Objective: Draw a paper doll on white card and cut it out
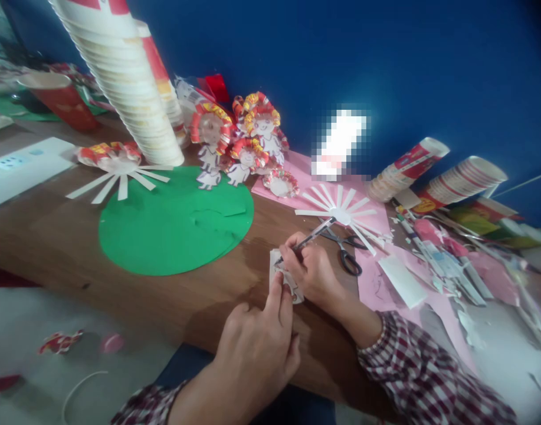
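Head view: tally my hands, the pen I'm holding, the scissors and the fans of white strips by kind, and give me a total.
Hands: 2, left hand and right hand
Pen: 1
Scissors: 1
Fans: 2, left fan and right fan
Total: 6

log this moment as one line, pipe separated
right hand: holds slim clear-and-black pen, tip at small white paper piece | left hand: fingertips on paper piece | nearby: black-handled scissors

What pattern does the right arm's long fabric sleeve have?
The long fabric sleeve is checked, maroon and white; head view.
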The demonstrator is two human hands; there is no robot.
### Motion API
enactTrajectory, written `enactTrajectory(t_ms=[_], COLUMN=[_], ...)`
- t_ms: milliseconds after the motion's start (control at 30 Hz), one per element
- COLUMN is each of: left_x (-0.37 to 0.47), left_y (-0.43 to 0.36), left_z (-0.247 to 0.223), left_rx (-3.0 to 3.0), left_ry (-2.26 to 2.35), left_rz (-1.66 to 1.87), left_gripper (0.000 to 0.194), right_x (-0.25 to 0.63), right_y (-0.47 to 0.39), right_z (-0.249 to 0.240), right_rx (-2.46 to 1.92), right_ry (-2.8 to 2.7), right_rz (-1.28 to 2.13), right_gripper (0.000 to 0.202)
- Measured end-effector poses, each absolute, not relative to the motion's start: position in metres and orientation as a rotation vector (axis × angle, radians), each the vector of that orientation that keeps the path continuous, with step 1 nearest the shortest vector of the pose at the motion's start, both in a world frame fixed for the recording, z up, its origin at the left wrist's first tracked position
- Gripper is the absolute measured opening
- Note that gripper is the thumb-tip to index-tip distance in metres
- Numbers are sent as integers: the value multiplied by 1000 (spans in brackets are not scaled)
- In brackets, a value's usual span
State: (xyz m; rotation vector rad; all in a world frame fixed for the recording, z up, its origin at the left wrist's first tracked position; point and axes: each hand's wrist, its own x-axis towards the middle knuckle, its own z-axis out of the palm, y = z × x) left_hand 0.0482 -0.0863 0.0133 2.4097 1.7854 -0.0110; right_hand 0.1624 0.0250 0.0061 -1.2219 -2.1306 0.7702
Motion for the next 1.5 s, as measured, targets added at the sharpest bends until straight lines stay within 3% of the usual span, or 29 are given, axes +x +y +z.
enactTrajectory(t_ms=[1500], left_x=[47], left_y=[-87], left_z=[14], left_rx=[2415], left_ry=[1785], left_rz=[7], left_gripper=[62], right_x=[164], right_y=[24], right_z=[1], right_rx=[-1187], right_ry=[-2187], right_rz=[768], right_gripper=[19])
